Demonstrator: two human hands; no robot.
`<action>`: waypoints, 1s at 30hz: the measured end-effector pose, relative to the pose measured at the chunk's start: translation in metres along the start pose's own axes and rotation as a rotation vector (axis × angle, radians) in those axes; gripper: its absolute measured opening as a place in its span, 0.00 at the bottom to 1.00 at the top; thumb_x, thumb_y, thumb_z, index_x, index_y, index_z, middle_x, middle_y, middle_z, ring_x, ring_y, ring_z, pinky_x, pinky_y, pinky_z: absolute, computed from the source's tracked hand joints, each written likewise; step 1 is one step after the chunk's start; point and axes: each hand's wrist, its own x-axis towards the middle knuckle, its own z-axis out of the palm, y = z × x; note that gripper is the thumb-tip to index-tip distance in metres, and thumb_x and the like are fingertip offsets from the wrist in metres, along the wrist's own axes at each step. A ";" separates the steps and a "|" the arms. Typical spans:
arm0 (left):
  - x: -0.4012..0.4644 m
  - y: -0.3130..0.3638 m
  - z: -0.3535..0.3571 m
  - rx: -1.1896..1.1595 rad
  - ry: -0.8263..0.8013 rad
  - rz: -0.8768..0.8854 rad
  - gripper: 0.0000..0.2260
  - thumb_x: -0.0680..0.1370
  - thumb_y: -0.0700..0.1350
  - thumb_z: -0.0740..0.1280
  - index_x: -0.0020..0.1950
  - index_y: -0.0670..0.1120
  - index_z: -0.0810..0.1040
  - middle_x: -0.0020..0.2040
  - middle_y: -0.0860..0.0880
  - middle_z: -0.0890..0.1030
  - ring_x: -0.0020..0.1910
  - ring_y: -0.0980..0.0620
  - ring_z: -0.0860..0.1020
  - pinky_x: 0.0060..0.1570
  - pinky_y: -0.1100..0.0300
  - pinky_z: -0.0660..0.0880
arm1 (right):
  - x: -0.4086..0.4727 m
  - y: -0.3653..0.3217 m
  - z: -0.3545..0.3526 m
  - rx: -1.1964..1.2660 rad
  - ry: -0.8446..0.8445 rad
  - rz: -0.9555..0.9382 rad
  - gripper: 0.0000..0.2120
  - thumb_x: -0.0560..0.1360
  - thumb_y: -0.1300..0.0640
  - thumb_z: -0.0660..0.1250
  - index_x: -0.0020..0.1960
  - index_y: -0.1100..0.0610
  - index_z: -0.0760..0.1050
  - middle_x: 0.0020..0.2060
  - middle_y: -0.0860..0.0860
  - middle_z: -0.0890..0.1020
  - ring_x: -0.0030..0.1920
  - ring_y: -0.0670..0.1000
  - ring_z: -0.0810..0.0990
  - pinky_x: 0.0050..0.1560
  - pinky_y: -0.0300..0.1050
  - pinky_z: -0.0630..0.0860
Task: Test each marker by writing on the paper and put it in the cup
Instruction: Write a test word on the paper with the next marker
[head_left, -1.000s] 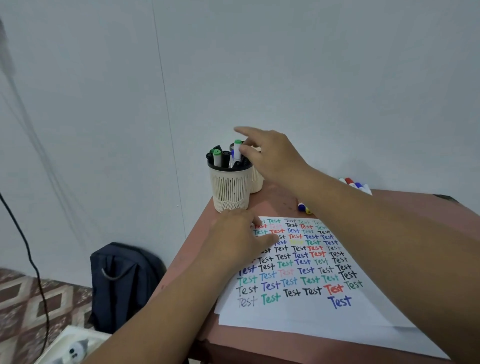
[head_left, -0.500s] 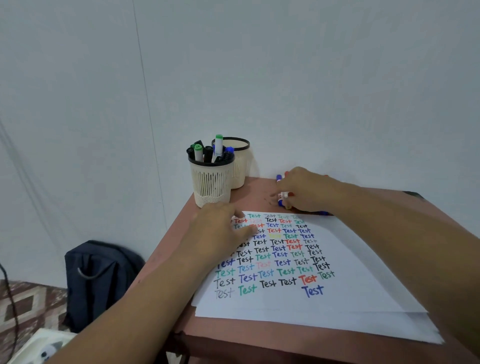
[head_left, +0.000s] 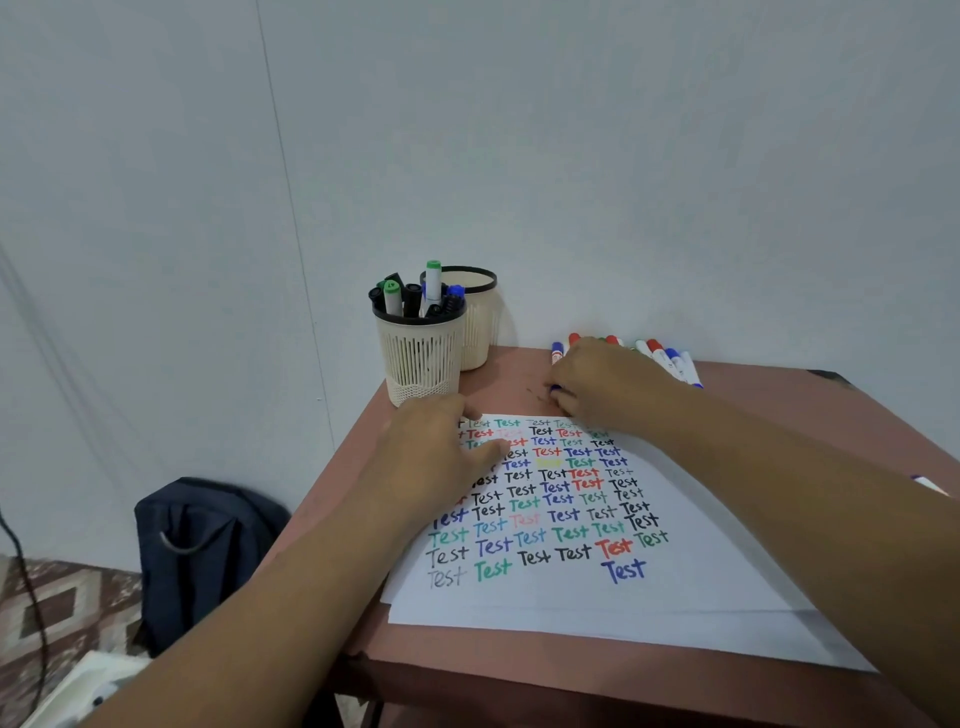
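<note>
The right hand (head_left: 605, 382) lies knuckles-up over the loose markers at the far edge of the reddish-brown bench (head_left: 571, 686), so its fingertips are hidden; a bit of blue shows beneath its curled fingers, but whether they actually grip that marker cannot be told. Of the row of white-barrelled markers with red, blue and green caps (head_left: 667, 358) lying against the wall, only the ends on either side of the hand are visible. The left hand (head_left: 441, 457) rests flat with relaxed fingers on the far-left corner of the white paper sheet (head_left: 571, 592), holding nothing and covering the first letters of several words. The paper lies in the middle of the bench, filled with rows of the word "Test" in black, blue, green, red and a faint yellow, over more sheets whose edges stick out at the near side. At the far-left corner stands a cream slotted plastic cup with a black rim (head_left: 420, 358), packed with upright markers (head_left: 415, 296) showing green, black and blue caps. Just behind it, partly hidden, a second cream cup (head_left: 480, 322) shows nothing above its rim. A dark blue backpack (head_left: 202, 551) sits on the patterned floor to the left.
</note>
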 end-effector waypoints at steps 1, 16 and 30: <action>-0.001 0.000 0.000 -0.004 0.003 0.010 0.23 0.73 0.64 0.71 0.63 0.55 0.76 0.62 0.56 0.76 0.62 0.54 0.72 0.62 0.50 0.73 | -0.001 0.001 -0.001 0.023 0.013 0.009 0.14 0.84 0.50 0.60 0.49 0.55 0.80 0.42 0.51 0.76 0.48 0.52 0.74 0.43 0.49 0.74; -0.009 0.000 0.001 -0.183 0.059 0.286 0.23 0.83 0.57 0.60 0.77 0.58 0.61 0.65 0.60 0.70 0.64 0.60 0.67 0.62 0.58 0.66 | -0.081 -0.065 -0.054 1.349 0.620 0.267 0.07 0.85 0.55 0.63 0.56 0.53 0.80 0.43 0.50 0.86 0.45 0.50 0.87 0.46 0.48 0.84; -0.020 0.008 -0.005 -0.102 0.106 0.346 0.14 0.83 0.57 0.56 0.57 0.52 0.76 0.36 0.54 0.76 0.37 0.57 0.75 0.35 0.61 0.71 | -0.091 -0.092 -0.049 1.957 0.432 0.437 0.07 0.79 0.65 0.71 0.56 0.65 0.79 0.45 0.57 0.87 0.47 0.53 0.87 0.50 0.43 0.84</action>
